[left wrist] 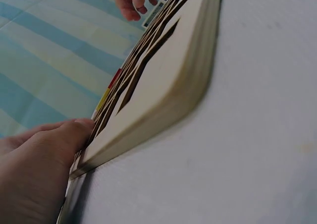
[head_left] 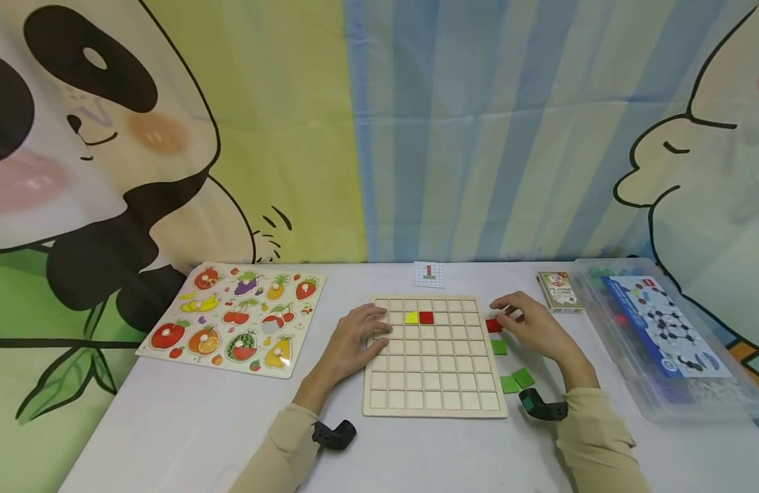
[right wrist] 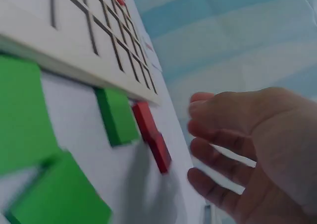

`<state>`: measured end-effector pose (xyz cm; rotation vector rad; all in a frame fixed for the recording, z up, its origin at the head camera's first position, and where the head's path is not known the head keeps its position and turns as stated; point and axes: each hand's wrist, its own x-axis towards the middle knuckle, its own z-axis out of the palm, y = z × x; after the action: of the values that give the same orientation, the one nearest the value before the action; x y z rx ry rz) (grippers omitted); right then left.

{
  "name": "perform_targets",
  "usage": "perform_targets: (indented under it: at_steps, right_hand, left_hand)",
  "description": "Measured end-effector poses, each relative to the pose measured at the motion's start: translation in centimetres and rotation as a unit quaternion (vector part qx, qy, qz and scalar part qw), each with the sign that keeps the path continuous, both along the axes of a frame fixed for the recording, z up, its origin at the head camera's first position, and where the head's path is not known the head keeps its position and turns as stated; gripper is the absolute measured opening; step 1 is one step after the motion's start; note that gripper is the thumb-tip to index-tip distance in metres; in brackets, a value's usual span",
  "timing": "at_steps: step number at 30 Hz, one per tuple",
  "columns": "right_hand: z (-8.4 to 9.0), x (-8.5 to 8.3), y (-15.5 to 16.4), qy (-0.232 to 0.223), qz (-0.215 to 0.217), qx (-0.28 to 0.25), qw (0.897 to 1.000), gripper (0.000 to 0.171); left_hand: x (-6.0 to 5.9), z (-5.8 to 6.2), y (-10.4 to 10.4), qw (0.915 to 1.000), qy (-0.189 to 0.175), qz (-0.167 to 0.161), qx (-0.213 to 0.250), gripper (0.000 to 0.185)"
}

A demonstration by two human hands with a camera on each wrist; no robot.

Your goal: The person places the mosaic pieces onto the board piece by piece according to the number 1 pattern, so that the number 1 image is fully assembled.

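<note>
A wooden grid board (head_left: pixel 435 404) lies on the table, with a yellow piece (head_left: pixel 412 318) and a red square tile (head_left: pixel 426 318) side by side in an upper row. My left hand (head_left: pixel 359 339) rests on the board's left edge; in the left wrist view its thumb (left wrist: pixel 69 137) lies along the rim. Off the board's right side, my right hand (head_left: pixel 530 325) hovers with loosely bent fingers and nothing between them. Just below it are two red tiles (right wrist: pixel 160 152), end to end beside a green tile (right wrist: pixel 118 116). Two more green tiles (head_left: pixel 524 377) lie nearer the front.
A small pattern card (head_left: pixel 429 274) lies behind the board. To the left is a fruit picture puzzle (head_left: pixel 231 322). A card box (head_left: pixel 560 292) and a clear plastic case (head_left: pixel 638 390) with a blue booklet stand at the right. A printed curtain (head_left: pixel 478 137) hangs behind the table.
</note>
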<state>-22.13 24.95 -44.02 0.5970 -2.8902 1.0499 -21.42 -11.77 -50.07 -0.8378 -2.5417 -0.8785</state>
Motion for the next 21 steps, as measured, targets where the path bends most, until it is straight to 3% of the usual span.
perform_targets:
  at_steps: [5,8,14,21]
  right_hand:
    - [-0.1,0.1,1.2,-0.044,0.013,0.015,0.999,0.032]
    - [-0.5,0.0,1.3,-0.051,0.011,0.03,0.998,0.033]
    - [-1.2,-0.4,1.1,-0.019,-0.008,0.048,0.999,0.026]
    - [-0.8,-0.4,1.5,-0.042,-0.036,0.034,0.998,0.02]
  left_hand:
    - [0.0,0.3,-0.4,0.9996,0.005,-0.028,-0.001,0.022]
    - [0.1,0.4,-0.5,0.9994,-0.012,-0.031,0.001,0.024]
    - [0.3,0.3,-0.2,0.999,-0.045,-0.004,0.004,0.024]
    - [0.0,0.1,0.9,0.9983,-0.044,0.03,-0.023,0.025]
